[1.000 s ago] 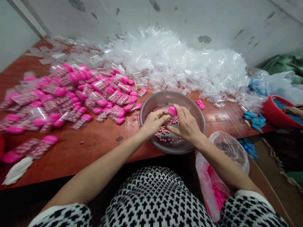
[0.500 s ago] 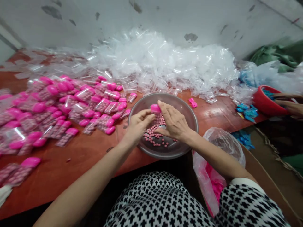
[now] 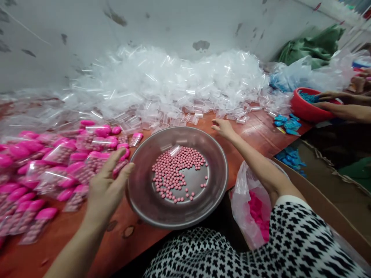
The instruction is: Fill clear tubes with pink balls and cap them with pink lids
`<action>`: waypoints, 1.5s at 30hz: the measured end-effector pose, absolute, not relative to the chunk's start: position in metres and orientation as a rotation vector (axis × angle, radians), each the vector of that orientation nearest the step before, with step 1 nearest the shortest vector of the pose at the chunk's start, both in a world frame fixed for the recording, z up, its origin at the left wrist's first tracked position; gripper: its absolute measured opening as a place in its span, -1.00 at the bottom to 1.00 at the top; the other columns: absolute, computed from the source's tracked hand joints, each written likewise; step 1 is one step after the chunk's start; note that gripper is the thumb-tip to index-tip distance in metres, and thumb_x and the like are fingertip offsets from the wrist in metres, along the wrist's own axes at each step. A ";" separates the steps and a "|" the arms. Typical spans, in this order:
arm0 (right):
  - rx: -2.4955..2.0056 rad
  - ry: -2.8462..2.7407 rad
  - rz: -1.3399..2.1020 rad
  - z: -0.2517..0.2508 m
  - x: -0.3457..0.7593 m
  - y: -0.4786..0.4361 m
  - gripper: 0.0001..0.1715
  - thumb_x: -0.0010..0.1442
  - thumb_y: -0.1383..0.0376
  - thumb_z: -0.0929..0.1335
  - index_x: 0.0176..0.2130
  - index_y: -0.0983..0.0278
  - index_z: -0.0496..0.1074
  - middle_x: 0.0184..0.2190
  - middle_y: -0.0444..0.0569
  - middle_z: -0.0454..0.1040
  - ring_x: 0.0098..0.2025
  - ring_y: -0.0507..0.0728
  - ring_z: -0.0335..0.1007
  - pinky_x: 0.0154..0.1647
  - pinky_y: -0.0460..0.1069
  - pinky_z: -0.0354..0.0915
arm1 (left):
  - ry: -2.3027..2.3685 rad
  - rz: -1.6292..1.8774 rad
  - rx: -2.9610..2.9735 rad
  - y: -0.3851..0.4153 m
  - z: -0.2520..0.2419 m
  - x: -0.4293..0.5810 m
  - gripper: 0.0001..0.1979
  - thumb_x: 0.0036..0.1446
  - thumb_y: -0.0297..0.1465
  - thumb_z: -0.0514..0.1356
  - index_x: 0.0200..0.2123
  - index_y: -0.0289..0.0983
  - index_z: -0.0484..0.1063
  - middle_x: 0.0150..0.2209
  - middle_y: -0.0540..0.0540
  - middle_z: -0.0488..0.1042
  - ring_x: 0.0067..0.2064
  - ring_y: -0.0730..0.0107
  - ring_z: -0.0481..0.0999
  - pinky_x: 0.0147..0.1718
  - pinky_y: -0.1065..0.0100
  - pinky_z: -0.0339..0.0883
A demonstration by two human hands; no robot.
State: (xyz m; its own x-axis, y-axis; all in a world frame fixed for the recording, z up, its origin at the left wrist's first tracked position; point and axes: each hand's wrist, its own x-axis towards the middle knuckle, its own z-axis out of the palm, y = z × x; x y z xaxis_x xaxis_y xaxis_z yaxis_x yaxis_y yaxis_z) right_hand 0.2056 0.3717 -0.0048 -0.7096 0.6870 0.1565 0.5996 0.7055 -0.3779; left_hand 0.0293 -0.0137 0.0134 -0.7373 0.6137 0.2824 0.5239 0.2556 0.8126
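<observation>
A wide metal bowl (image 3: 176, 216) holds many small pink balls (image 3: 171, 170), with a clear empty container (image 3: 174, 150) lying on them. My left hand (image 3: 108, 189) is left of the bowl, thumb and fingers apart, beside the pile of pink-capped packs (image 3: 55, 177). One such pack shows between its thumb and fingers, apparently not gripped. Behind the bowl's right rim, my right hand (image 3: 222, 126) has its fingers curled together over the table; what they hold, if anything, is hidden.
A large heap of clear empty containers (image 3: 174, 81) lies along the wall. At right, another person's hands (image 3: 333, 104) reach into a red bowl (image 3: 304, 108) near blue packs (image 3: 288, 124). A plastic bag (image 3: 240, 193) with pink caps (image 3: 257, 216) hangs below the table's front edge.
My hands have parted from above the bowl, the left to the pack pile, the right to behind the bowl. The pink-capped pack has left between them. The view has shifted; the loose pink pieces no longer show.
</observation>
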 end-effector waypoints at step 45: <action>-0.131 -3.635 -0.503 0.039 0.203 0.175 -0.74 0.17 0.36 0.35 -0.13 0.40 0.52 -0.12 0.29 0.56 -0.11 0.32 0.53 -0.25 0.04 0.32 | 2.343 1.624 1.306 0.007 -0.002 0.073 -0.71 0.24 -0.49 0.12 0.00 -0.23 0.51 0.07 -0.09 0.55 0.28 0.17 0.33 0.35 -0.10 0.01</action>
State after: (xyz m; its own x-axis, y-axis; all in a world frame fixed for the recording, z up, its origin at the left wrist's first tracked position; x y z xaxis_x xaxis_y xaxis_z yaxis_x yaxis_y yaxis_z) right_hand 0.2034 0.1747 0.0392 -0.8604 0.1352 -0.4914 -0.0035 0.9626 0.2709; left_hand 0.0726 0.0065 -0.0016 -0.6531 0.6254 0.4271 0.6192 0.1163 0.7765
